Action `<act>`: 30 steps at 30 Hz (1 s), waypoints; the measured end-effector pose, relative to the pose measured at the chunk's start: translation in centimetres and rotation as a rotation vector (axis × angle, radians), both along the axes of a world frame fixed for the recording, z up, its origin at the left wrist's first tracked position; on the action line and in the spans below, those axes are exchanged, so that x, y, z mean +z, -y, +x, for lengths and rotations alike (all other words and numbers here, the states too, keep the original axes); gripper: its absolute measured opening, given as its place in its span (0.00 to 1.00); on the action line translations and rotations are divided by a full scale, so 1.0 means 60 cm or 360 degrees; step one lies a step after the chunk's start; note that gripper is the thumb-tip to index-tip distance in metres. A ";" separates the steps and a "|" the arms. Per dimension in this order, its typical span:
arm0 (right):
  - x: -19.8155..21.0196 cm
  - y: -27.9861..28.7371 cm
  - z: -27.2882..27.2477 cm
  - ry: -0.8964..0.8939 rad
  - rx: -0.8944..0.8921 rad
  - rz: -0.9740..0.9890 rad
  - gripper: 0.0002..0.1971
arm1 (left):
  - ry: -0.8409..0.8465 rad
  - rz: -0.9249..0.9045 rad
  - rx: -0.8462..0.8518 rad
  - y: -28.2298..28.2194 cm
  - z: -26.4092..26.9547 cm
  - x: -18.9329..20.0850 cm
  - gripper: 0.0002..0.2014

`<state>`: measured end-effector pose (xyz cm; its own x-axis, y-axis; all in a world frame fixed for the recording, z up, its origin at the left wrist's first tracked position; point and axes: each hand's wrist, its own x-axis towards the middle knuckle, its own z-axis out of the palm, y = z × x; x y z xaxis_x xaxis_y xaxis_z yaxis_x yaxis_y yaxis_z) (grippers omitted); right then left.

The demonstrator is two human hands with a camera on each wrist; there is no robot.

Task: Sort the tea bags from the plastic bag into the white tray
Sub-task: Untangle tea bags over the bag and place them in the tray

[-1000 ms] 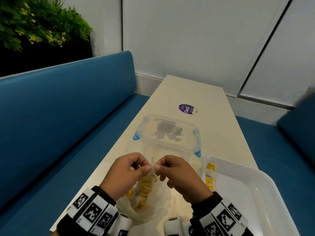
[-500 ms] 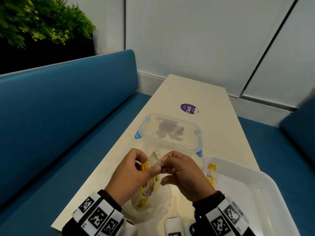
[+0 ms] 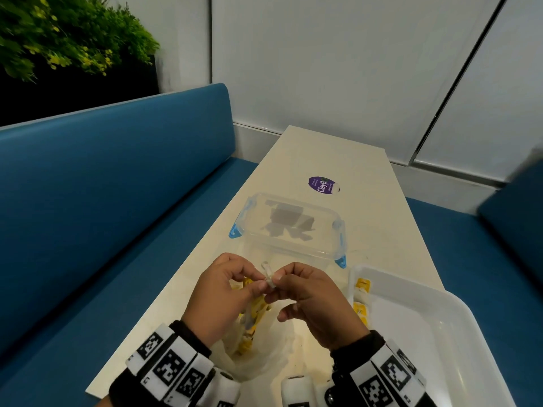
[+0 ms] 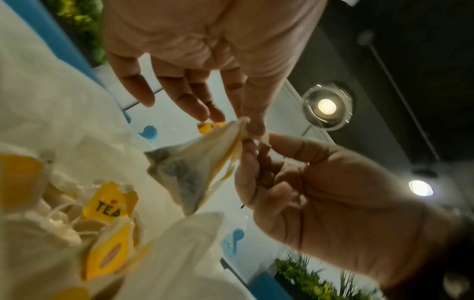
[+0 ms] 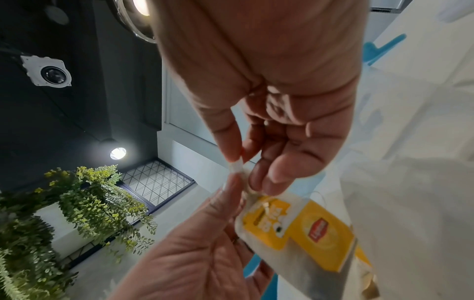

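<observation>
Above the plastic bag (image 3: 249, 359) on the table (image 3: 338, 154), the left hand (image 3: 219, 301) and right hand (image 3: 316, 304) meet, thumb and forefinger of each pinching the top of one tea bag (image 4: 195, 162) while the other fingers hang loosely curled. The step looks like lifting out a single bag or freeing it from the rest. Next, the right hand should probably carry it alone to the white tray (image 3: 440, 327) just to the right, where a few already lie.

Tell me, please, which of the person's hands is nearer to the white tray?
Right. The right hand is just left of the white tray edge, pinching a tea bag; the left hand pinches it too, farther left, over the plastic bag.
</observation>
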<state>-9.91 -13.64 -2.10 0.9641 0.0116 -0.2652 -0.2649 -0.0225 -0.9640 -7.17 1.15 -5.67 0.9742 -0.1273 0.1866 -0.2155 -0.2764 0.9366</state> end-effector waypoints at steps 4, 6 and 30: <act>0.000 0.000 0.000 -0.0008 -0.0015 -0.0003 0.09 | -0.0240 -0.0239 -0.0085 -0.007 0.012 0.001 0.10; -0.001 0.000 0.000 -0.0009 -0.0047 -0.0010 0.10 | -0.0223 -0.0159 -0.0084 -0.006 0.011 -0.001 0.09; -0.024 -0.019 -0.007 0.0702 -0.0275 -0.0969 0.12 | -0.0400 -0.0240 0.0039 -0.004 0.013 0.003 0.09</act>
